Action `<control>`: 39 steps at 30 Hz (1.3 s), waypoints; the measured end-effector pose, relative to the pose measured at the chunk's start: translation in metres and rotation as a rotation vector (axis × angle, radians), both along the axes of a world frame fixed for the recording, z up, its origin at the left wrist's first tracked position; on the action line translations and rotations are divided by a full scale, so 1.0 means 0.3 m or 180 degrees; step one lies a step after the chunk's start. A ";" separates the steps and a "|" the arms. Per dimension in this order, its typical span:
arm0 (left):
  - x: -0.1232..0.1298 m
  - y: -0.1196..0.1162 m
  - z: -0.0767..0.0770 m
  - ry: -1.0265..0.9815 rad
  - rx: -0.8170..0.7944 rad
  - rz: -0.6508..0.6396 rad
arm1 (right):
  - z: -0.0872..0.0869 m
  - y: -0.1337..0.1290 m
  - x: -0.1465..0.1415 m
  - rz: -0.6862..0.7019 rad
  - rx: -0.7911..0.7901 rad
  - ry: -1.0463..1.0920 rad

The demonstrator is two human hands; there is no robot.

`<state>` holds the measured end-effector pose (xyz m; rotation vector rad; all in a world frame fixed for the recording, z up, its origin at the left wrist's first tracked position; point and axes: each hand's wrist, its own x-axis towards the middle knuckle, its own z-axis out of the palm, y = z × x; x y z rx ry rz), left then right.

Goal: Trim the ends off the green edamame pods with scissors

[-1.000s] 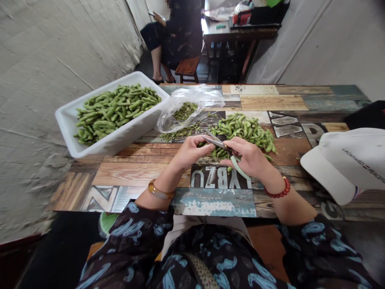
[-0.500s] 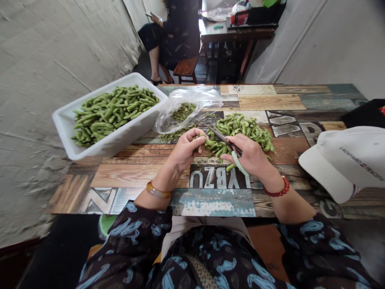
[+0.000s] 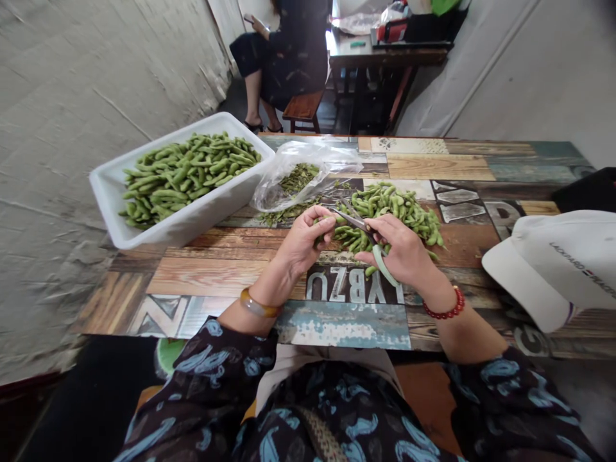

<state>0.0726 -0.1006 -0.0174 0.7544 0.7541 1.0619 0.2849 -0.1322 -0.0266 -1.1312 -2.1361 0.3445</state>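
Observation:
My left hand (image 3: 312,236) is closed in a pinch around an edamame pod (image 3: 338,219), mostly hidden by the fingers. In my right hand (image 3: 402,249) is a pair of scissors (image 3: 382,262) with pale green handles. Their blades point left and reach the pod at my left fingertips; the blades look parted. A heap of edamame pods (image 3: 404,208) lies on the table just beyond and beneath my hands. To the left, a white plastic tub (image 3: 111,208) holds many more pods.
A clear plastic bag (image 3: 332,160) with green trimmings (image 3: 298,178) sits between tub and heap, more scraps beside it. A white cap (image 3: 553,256) lies at the right on the patterned table (image 3: 216,276). Beyond the table, a person (image 3: 301,51) sits on a wooden stool (image 3: 303,108).
The view has shifted slightly, so the scene sits a little to the right. The scissor blades have come closer to my left fingertips. Both hands keep their grip.

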 end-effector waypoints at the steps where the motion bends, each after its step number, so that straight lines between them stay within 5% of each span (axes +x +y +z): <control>1: 0.006 -0.003 -0.002 0.0023 0.0011 -0.0028 | 0.000 -0.001 -0.001 0.0008 -0.0006 0.0020; 18: -0.004 0.009 0.003 0.0053 -0.0045 0.0112 | -0.008 0.002 -0.005 0.0069 0.0034 -0.0038; 26: -0.037 0.046 0.001 -0.0081 -0.0199 0.0077 | 0.000 0.015 0.015 -0.0302 0.0213 0.0231; 30: -0.029 0.047 -0.021 0.0867 0.0098 0.0105 | -0.002 0.017 0.017 -0.0320 0.0179 0.0234; 35: -0.023 0.074 -0.083 0.2727 0.1584 0.0285 | -0.006 0.014 0.016 -0.0253 0.0218 0.0150; 39: -0.010 0.081 -0.115 0.3595 0.2174 0.0015 | -0.011 0.015 0.018 -0.0252 0.0258 0.0006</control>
